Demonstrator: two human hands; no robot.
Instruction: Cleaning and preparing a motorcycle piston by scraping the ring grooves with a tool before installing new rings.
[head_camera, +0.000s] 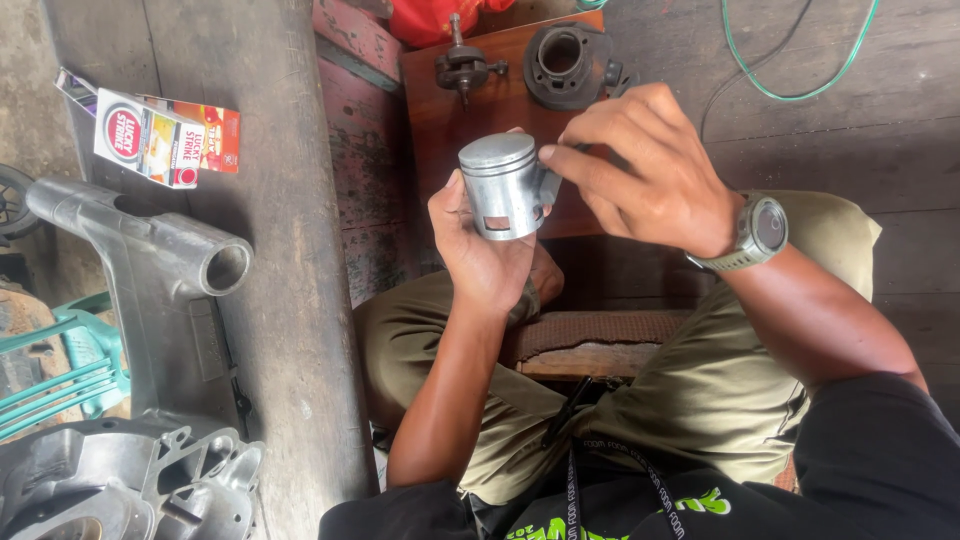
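- Bare metal piston (503, 185), crown up, sits upright in the left hand (480, 245), above the lap and in front of a brown board (440, 110).
- Left hand is closed round the skirt: thumb on the near-left side, fingers wrapped behind.
- Right hand (650, 175) comes in from the right w/ fingertips pinched at the upper side, near the ring-groove area; can't tell if a ring or clip is between them, too small.
- Watch (755, 235) on the right wrist.
- On the board behind: dark cylinder (568, 62) and a crank part (460, 68), both apart from the piston.
- Left of the lap: grey plank (290, 300) w/ a carton (165, 135); grey casting (150, 290) beside it.
- Judgement: keep the left grip low on the skirt so the top stays free; work w/ fingertip pressure only, evenly, and don't tilt it.
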